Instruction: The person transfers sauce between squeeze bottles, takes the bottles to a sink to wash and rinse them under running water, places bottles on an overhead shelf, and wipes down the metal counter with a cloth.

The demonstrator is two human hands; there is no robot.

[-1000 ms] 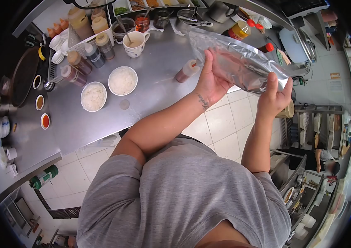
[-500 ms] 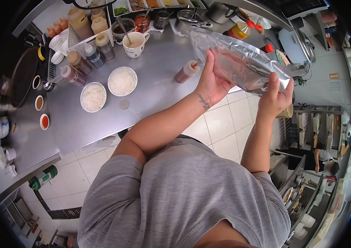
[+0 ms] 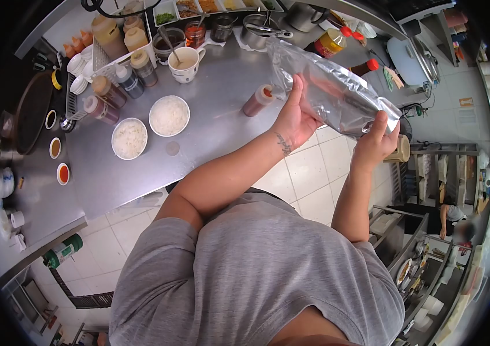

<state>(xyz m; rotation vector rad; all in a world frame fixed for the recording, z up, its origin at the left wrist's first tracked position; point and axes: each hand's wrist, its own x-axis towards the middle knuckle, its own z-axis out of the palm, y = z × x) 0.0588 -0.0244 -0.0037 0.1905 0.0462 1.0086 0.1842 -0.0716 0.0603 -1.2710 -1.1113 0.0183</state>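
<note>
A shiny silver foil bag (image 3: 337,92) is held up over the counter's right end, tilted down to the right. My left hand (image 3: 298,120) supports its lower left side, thumb up in front and the other fingers hidden behind it. At the bag's right end, my right hand (image 3: 376,141) pinches the foil between thumb and fingers. Close to the left hand, a squeeze bottle of red sauce (image 3: 257,101) stands on the counter. Two white bowls of rice, one nearer (image 3: 129,139) and one farther (image 3: 169,116), sit left of my forearm.
Squeeze bottles (image 3: 129,81), a cup with a spoon (image 3: 185,64) and topping trays (image 3: 199,7) line the back of the steel counter (image 3: 199,138). Small sauce dishes (image 3: 62,173) sit at left. Red-capped bottles (image 3: 333,43) stand behind the bag. Another person (image 3: 451,216) is at far right.
My right hand and the bag's right end have shifted slightly left and down. The left hand keeps nearly the same place. The whole view has tilted a little.
</note>
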